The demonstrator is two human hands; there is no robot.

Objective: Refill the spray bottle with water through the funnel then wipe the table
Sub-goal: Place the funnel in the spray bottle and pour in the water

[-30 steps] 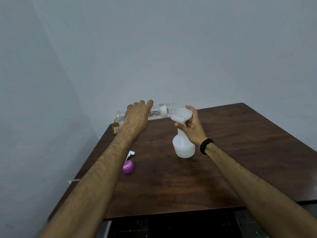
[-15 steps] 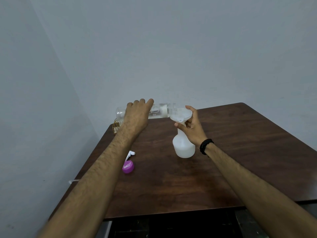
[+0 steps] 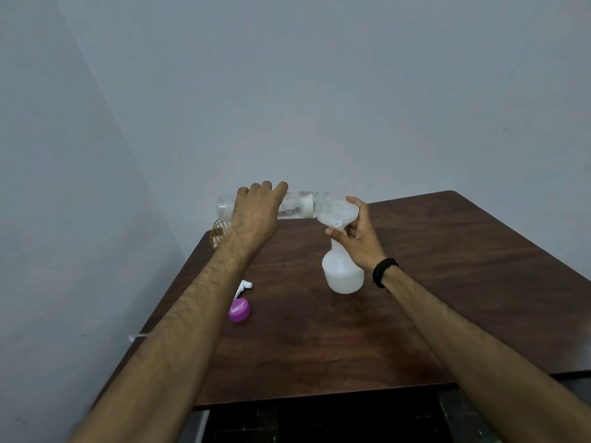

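My left hand (image 3: 256, 212) wraps a clear plastic water bottle (image 3: 300, 204), lying level, mouth over the white funnel (image 3: 339, 214). My right hand (image 3: 359, 241) pinches the funnel's neck atop the frosted, bulbous spray bottle (image 3: 342, 276) standing on the dark wood-grain table (image 3: 319, 346).

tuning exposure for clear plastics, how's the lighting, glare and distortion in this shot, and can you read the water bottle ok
Head view: dim, flat light, only faint shadows on the table. Wide-angle stretch enlarges the forearms. No hard glare. The clear water bottle in the left hand nearly blends into the grey wall; funnel and spray bottle look soft, milky.
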